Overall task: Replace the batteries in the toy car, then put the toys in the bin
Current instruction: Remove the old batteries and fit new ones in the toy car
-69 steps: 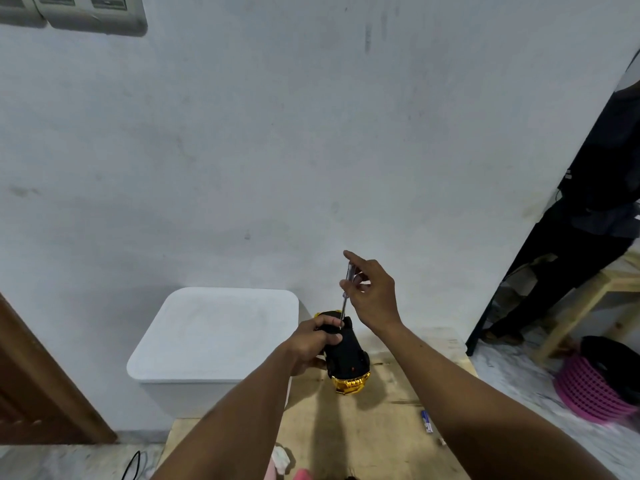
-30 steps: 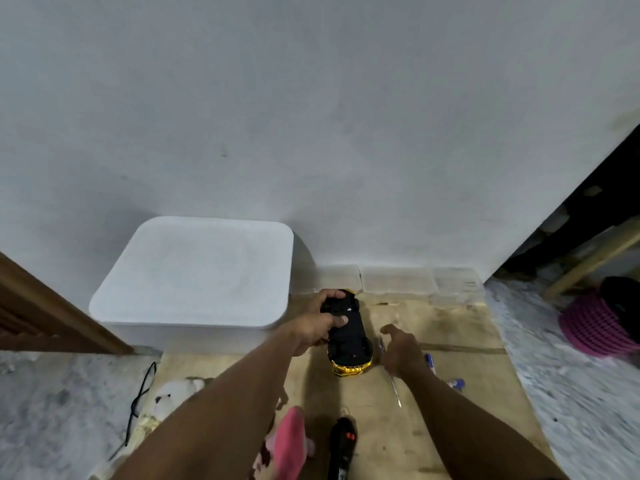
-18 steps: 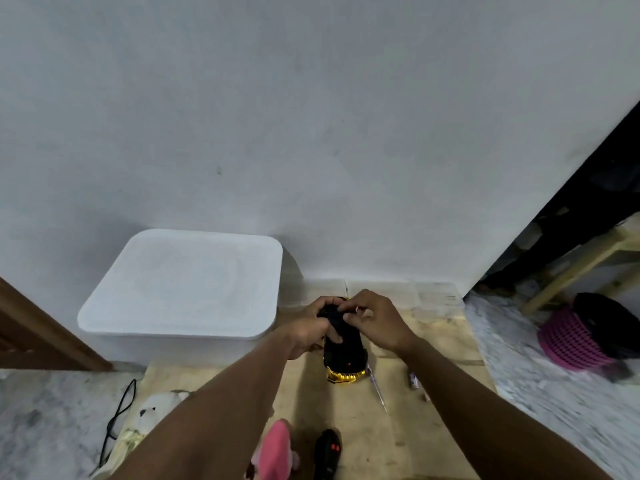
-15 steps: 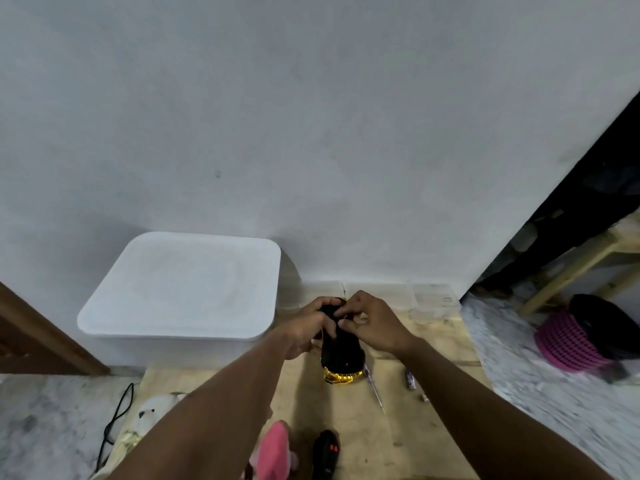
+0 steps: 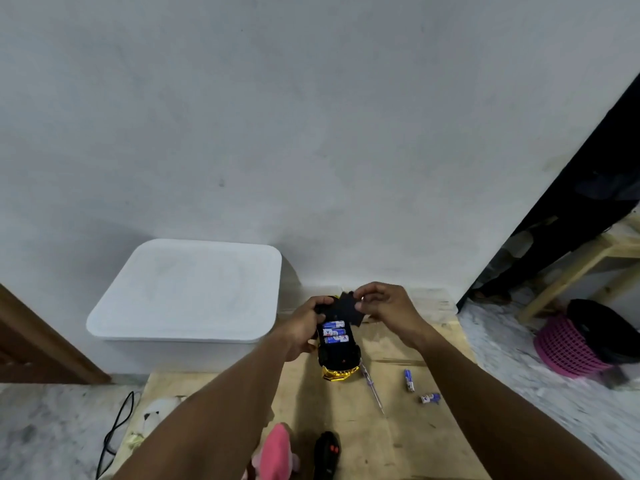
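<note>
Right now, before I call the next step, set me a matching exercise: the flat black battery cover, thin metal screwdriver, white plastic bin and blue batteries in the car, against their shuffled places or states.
Things
1. flat black battery cover
2. thin metal screwdriver
3. white plastic bin
4. three blue batteries

States
A. closed, by the wall
B. seated in the open compartment of the black-and-gold toy car gripped by the left hand
C. pinched by the right hand
D. lying on the wooden board, right of the car

Pairs: 1-C, 2-D, 3-A, 4-B
</note>
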A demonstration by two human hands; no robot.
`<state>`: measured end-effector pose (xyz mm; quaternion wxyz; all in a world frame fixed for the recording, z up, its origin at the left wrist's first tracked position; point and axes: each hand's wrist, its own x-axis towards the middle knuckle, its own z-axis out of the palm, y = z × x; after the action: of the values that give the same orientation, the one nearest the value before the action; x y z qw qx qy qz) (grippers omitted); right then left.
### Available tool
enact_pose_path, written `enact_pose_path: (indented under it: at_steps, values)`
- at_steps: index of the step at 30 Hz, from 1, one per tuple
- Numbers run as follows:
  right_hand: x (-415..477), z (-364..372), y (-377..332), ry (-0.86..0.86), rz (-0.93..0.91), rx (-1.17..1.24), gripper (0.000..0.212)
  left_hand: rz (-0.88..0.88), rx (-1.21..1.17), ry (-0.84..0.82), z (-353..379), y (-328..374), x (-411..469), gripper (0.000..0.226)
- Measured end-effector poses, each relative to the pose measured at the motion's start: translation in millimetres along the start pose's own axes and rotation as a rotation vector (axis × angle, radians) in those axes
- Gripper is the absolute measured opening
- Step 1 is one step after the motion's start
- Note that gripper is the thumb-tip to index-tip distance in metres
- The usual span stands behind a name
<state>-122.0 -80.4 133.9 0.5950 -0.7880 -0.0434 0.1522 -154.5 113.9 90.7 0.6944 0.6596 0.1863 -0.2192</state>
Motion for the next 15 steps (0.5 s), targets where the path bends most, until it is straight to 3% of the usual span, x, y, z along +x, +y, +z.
enact_pose_path:
  at_steps: [4, 7, 9, 11, 15]
  values:
    - [4, -13, 22, 0.271, 0.143, 0.218, 0.026, 0.028, 0.016, -0.003, -2, -4, -2, 0.044]
    - [9, -6, 57, 0.394, 0.262, 0.117, 0.021, 0.046, 0.024, -0.002, -4, -10, -2, 0.04]
    - [8, 6, 82, 0.367, 0.335, -0.05, 0.021, 0.049, 0.034, 0.015, -5, -15, 0, 0.038]
    - [8, 22, 102, 0.221, 0.373, -0.233, 0.02, 0.042, 0.048, 0.027, -6, -20, 4, 0.037]
    - [12, 51, 129, 0.074, 0.298, -0.454, 0.016, 0.019, 0.059, 0.042, -12, -27, 9, 0.036]
